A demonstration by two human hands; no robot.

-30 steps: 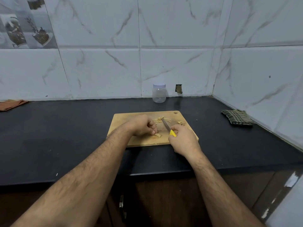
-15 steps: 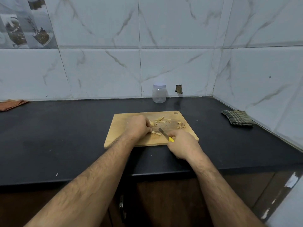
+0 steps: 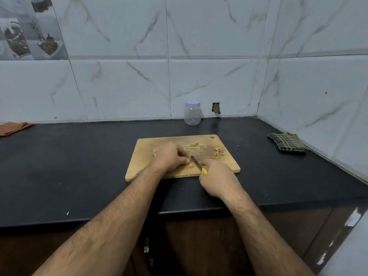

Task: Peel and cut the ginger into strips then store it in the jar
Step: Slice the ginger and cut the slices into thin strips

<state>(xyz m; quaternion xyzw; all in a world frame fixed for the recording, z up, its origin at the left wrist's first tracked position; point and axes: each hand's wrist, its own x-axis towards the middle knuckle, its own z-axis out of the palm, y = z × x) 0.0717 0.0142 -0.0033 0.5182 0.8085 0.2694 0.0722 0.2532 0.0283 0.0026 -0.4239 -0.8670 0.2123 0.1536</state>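
Hands (image 3: 171, 158), knife (image 3: 196, 161), ginger (image 3: 191, 165) on board (image 3: 145, 152)

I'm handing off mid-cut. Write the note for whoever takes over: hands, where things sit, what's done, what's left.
Left hand pins a ginger piece on the cutting board.
Right hand grips the yellow-handled knife, blade at that piece.
Done: cut strips lie at the board's far side; peel scraps lie near its right edge.
Left: finish slicing, open the lidded jar by the wall and fill it; it looks empty.

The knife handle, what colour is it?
Yellow; the knife handle shows in the head view, poking out of the right hand.
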